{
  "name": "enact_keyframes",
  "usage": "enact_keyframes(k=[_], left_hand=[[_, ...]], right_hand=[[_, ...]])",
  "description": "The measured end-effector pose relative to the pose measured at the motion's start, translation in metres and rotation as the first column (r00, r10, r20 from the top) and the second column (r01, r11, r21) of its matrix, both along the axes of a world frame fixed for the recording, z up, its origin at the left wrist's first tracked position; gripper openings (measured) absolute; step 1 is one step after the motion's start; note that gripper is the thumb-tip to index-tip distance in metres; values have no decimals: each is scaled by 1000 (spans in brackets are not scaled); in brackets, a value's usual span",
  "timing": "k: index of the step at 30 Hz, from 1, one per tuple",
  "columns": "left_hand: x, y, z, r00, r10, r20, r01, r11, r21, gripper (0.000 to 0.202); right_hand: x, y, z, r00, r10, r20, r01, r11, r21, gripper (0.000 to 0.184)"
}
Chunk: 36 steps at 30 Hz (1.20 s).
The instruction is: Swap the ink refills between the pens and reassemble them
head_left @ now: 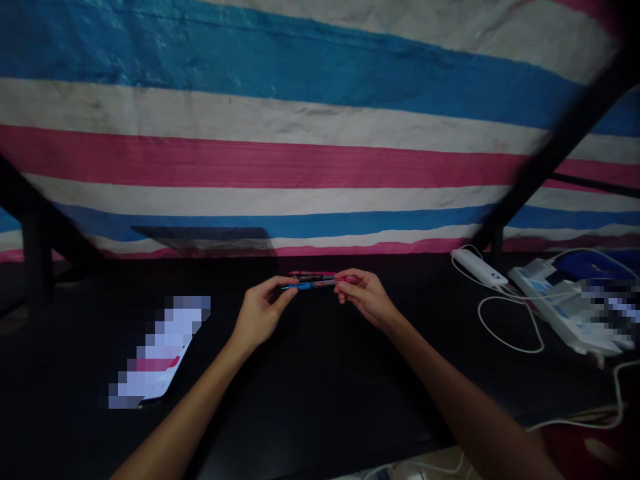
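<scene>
A slim pen with a blue grip, a clear middle and a pinkish-red far end stretches level between my two hands. My left hand pinches its blue end between thumb and fingertips. At the other end, my right hand closes thumb and fingers on the reddish part. Just behind it is a second, red pen, with something dark beside it; its right end reaches my right fingers. Whether that red pen lies on the black table or is also held, I cannot tell.
A lit phone, partly pixelated, lies on the left. On the right are a white power bank with looping cables, a white power strip and a blue item. A striped tarp hangs behind, with dark slanting bars at both sides.
</scene>
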<state>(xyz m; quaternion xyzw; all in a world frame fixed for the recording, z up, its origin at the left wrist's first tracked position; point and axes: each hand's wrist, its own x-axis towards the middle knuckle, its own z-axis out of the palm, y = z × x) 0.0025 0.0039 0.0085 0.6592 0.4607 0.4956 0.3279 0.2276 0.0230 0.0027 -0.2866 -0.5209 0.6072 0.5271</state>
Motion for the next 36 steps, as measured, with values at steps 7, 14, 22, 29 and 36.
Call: enact_keyframes(k=[7, 14, 22, 29, 36], left_hand=[[-1, 0, -2, 1000, -9, 3, 9, 1000, 30, 23], [-2, 0, -2, 1000, 11, -23, -8, 993, 119, 19], [-1, 0, -4, 999, -36, -35, 41, 990, 135, 15], [1, -2, -1, 999, -32, -41, 38, 988, 147, 15], [0, -1, 0, 1000, -3, -25, 6, 991, 137, 16]], right_hand=[[-2, 0, -4, 998, -22, 54, 22, 1000, -1, 22], [-5, -1, -4, 971, -95, 219, 84, 995, 61, 26], [-4, -2, -8, 913, -123, 388, 123, 992, 26, 49], [-3, -1, -7, 851, -121, 511, 136, 991, 9, 72], [1, 1, -1, 910, -104, 402, 86, 994, 64, 51]])
